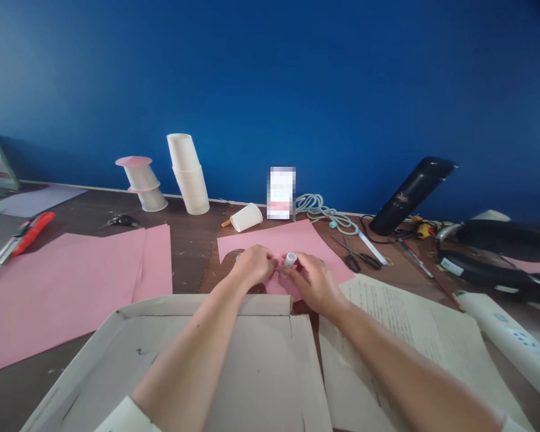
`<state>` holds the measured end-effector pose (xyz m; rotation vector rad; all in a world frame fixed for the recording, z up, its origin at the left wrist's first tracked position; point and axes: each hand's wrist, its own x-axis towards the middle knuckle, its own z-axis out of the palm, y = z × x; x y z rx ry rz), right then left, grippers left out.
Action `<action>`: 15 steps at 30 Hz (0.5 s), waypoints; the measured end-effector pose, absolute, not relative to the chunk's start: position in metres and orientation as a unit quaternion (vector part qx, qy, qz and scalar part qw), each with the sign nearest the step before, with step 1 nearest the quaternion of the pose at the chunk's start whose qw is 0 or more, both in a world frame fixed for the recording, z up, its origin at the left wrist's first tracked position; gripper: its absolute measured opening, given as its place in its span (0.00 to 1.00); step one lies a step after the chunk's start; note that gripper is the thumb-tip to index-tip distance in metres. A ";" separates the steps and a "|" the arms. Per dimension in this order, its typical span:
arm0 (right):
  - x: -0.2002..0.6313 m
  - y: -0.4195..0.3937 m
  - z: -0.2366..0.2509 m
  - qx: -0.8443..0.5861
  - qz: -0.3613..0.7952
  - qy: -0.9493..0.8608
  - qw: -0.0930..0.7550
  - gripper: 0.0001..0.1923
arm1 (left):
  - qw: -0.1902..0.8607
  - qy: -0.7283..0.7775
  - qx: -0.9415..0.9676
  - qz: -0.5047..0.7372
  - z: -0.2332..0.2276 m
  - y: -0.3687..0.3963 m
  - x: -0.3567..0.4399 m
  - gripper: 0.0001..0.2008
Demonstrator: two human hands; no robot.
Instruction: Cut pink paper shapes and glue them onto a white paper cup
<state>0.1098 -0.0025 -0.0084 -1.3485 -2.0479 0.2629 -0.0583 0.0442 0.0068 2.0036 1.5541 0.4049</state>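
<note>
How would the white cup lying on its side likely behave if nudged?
The white cup would probably roll in a curve, since its round wall tapers. Looking like thin paper, it is likely light and may dent if squeezed.

No legible text, printed sheet (414, 309) blurred, phone screen (281, 191) pixelated

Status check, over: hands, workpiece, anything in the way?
Right hand gripping small white cylinder; left hand close beside it. Pink sheet beneath both. Nearest clutter: scissors right of sheet, tipped white cup beyond.
</note>
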 end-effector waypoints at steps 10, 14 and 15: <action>0.110 -0.009 0.001 -0.527 0.116 -0.775 0.328 0.08 | 0.282 0.587 0.746 0.142 0.005 0.046 -0.057 0.13; 0.110 -0.011 0.003 -0.532 0.125 -0.754 0.365 0.10 | 0.293 0.588 0.740 0.144 0.007 0.046 -0.057 0.14; 0.110 -0.011 0.002 -0.526 0.132 -0.758 0.361 0.10 | 0.294 0.587 0.740 0.144 0.007 0.046 -0.057 0.14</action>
